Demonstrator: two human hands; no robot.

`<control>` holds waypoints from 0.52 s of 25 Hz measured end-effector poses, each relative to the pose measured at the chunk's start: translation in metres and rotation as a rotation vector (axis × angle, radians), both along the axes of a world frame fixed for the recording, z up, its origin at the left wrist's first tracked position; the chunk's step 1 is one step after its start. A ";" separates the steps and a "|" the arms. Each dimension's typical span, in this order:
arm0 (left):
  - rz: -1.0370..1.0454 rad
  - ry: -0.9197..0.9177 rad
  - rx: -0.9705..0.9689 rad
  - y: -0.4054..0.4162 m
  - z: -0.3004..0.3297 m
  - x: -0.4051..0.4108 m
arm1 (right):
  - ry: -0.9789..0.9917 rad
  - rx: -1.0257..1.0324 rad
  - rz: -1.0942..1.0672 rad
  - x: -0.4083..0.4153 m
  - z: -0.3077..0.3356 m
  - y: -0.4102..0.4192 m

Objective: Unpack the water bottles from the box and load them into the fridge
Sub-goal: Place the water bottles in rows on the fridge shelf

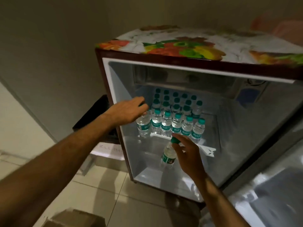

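Two hands load bottles into an open fridge (180, 63).

Both hands work inside the fridge. The left hand (127, 112) grips the cap end of one bottle (144, 125) at the left end of the shelf (208, 149), upright, slightly tilted. The right hand (188, 154) pinches the green cap of a second bottle (168, 157) below the shelf, long axis near vertical, cap up. On the shelf stand about two dozen upright bottles (177, 110) in rows, caps up; the exact count is unclear. A fruit-print cover (188, 45) lies on the fridge top. A cardboard box (73, 217) sits on the tiled floor (131, 202) left of the fridge. Plain walls stand behind.
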State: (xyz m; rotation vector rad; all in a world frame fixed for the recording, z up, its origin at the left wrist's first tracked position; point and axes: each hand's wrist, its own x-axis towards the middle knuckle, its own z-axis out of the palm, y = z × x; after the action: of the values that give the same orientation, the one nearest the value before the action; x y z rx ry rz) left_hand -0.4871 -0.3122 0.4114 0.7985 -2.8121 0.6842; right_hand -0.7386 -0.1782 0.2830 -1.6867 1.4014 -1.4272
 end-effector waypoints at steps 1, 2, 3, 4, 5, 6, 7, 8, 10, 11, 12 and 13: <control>0.012 -0.004 -0.015 -0.008 0.007 0.003 | -0.004 -0.017 -0.013 -0.002 0.002 -0.006; 0.025 -0.006 -0.020 -0.014 0.010 0.004 | -0.005 -0.029 -0.026 -0.005 0.004 -0.011; 0.027 -0.033 -0.032 -0.017 0.013 0.005 | 0.001 -0.043 -0.040 -0.007 0.005 -0.016; 0.011 -0.067 -0.063 -0.019 0.013 0.005 | 0.013 -0.053 -0.049 -0.008 0.007 -0.021; 0.007 -0.108 -0.089 -0.020 0.012 0.004 | 0.025 -0.061 -0.057 -0.009 0.010 -0.026; 0.014 -0.147 -0.096 -0.020 0.008 0.003 | 0.039 -0.071 -0.066 -0.009 0.013 -0.031; 0.038 -0.179 -0.098 -0.020 0.005 0.002 | 0.067 -0.090 -0.085 -0.010 0.016 -0.035; 0.063 -0.187 -0.101 -0.019 0.002 0.002 | 0.094 -0.112 -0.106 -0.012 0.021 -0.039; 0.071 -0.141 -0.106 -0.024 -0.002 0.003 | 0.071 -0.127 -0.153 -0.014 0.031 -0.050; 0.059 -0.123 -0.121 -0.027 -0.003 0.003 | 0.001 -0.110 -0.197 -0.014 0.033 -0.056; 0.049 -0.123 -0.143 -0.030 -0.006 0.004 | -0.104 -0.096 -0.268 -0.013 0.035 -0.063; 0.036 -0.139 -0.177 -0.034 -0.009 0.005 | -0.226 -0.089 -0.358 -0.011 0.034 -0.070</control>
State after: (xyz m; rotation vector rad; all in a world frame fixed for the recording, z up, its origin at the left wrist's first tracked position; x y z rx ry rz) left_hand -0.4818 -0.3466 0.4019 0.8003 -2.8114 1.0145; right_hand -0.7496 -0.2486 0.3174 -1.3158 1.5831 -1.8355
